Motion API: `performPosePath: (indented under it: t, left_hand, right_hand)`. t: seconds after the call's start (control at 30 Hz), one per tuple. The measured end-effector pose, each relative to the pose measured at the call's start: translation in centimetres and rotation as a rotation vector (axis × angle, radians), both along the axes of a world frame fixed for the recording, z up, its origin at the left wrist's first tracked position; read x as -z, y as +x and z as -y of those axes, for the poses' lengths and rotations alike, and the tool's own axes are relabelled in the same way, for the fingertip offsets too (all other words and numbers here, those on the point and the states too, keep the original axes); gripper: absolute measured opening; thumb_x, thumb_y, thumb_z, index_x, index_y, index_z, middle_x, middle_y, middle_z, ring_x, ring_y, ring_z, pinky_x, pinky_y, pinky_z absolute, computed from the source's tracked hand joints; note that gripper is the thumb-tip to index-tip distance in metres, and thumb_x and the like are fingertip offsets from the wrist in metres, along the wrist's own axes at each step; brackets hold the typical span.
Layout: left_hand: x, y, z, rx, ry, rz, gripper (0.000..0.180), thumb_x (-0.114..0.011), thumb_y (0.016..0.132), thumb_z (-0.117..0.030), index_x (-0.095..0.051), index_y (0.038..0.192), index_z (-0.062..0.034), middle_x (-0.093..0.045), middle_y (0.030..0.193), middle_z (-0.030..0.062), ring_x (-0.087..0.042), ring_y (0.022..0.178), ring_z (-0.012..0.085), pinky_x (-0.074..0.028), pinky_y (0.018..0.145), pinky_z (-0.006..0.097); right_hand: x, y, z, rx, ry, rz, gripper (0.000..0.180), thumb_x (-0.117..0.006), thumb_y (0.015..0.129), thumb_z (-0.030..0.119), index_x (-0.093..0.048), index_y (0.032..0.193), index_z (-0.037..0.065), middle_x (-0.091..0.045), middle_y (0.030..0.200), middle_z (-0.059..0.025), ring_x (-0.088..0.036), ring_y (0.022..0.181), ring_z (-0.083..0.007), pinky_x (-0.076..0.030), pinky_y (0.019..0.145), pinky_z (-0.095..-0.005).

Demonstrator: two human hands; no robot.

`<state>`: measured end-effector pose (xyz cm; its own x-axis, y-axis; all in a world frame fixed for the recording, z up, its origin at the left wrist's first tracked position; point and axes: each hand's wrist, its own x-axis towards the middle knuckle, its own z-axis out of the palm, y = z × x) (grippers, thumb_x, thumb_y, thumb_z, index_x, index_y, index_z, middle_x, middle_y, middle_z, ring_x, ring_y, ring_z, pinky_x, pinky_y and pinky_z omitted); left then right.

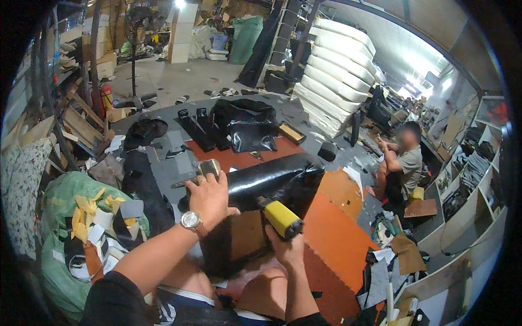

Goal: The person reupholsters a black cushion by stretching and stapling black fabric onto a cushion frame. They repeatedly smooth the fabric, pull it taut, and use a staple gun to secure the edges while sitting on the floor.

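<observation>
Grey floor [163,79], littered with scraps, spreads beyond the hands in the head view. Far ahead of them and to the right rises a stack of white cushions [338,73], and a green sack [247,39] stands against the clutter at the back.

Directly before both hands lies a long, glossy black padded piece [272,183], one end near the left hand [209,198] and the other reaching past the right. The left hand is held palm down at the near end, its fingers bent forward and its thumb stretched out sideways; a wristwatch [190,219] circles its wrist. Just past these fingertips sits a small tan object [209,167]; whether the hand grips it, I cannot tell. The right hand [288,247] is wrapped around a yellow tool [281,217], whose dark front end points toward the near side of the padded piece.

Beyond the hands, a black shiny bundle [247,127] rests on a reddish sheet [209,158]. To the right of the right hand is an orange sheet [337,244]; farther out in that direction a co-worker [405,163] sits low. Left of the left hand, a bulging green bag [54,217] holds offcuts [87,217].
</observation>
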<state>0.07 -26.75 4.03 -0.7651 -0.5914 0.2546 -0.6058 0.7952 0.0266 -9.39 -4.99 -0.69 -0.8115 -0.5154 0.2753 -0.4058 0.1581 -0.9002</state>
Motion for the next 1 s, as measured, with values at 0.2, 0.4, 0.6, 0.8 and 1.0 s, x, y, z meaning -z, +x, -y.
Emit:
performPosePath:
  t: [0.2,0.4,0.6,0.8,1.0]
  left_hand:
    - [0.2,0.0,0.4,0.011,-0.033,0.009,0.115,-0.093,0.066,-0.066,-0.051,0.153,-0.0040,-0.066,0.126,0.0157,-0.065,0.120,0.0362,-0.050,0.099,0.064]
    - [0.7,-0.3,1.3,0.025,-0.046,0.018,0.113,-0.097,0.066,-0.057,-0.050,0.154,-0.0048,-0.065,0.129,0.0166,-0.065,0.120,0.0368,-0.050,0.099,0.063]
    - [-0.3,0.6,1.8,0.094,-0.061,0.079,0.104,-0.094,0.075,-0.050,-0.048,0.157,-0.0061,-0.065,0.130,0.0178,-0.065,0.121,0.0397,-0.050,0.102,0.063]
    - [-0.6,1.8,7.7,0.235,0.847,-0.289,0.060,-0.059,0.104,-0.060,-0.068,0.144,-0.0160,-0.071,0.122,0.0228,-0.068,0.119,0.0432,-0.052,0.105,0.049]
    - [2.5,2.2,8.8,0.347,0.470,-0.273,0.053,-0.055,0.109,-0.051,-0.063,0.151,-0.0202,-0.070,0.123,0.0244,-0.066,0.118,0.0455,-0.051,0.104,0.053]
  right_hand:
    - [2.5,1.0,3.2,-0.007,-0.032,0.167,0.040,-0.080,0.095,0.017,-0.072,0.129,-0.001,-0.078,0.107,-0.0073,-0.072,0.088,-0.0148,-0.058,0.077,-0.0323]
    - [4.1,2.7,4.0,-0.093,0.036,0.008,0.037,-0.078,0.094,0.016,-0.073,0.127,-0.002,-0.080,0.110,-0.0121,-0.077,0.094,-0.0195,-0.059,0.081,-0.0350]
    - [4.5,4.3,4.6,-0.111,0.035,0.041,0.033,-0.081,0.094,0.024,-0.077,0.120,0.003,-0.082,0.104,-0.0152,-0.080,0.094,-0.0241,-0.060,0.083,-0.0367]
    - [4.8,4.1,4.4,-0.156,-0.002,0.129,0.027,-0.077,0.098,0.019,-0.075,0.118,0.001,-0.078,0.094,-0.0070,-0.073,0.077,-0.0152,-0.058,0.067,-0.0333]
    - [3.9,4.8,4.6,-0.132,0.089,0.207,0.033,-0.082,0.094,0.026,-0.078,0.118,0.003,-0.081,0.100,-0.0161,-0.080,0.090,-0.0260,-0.060,0.080,-0.0381]
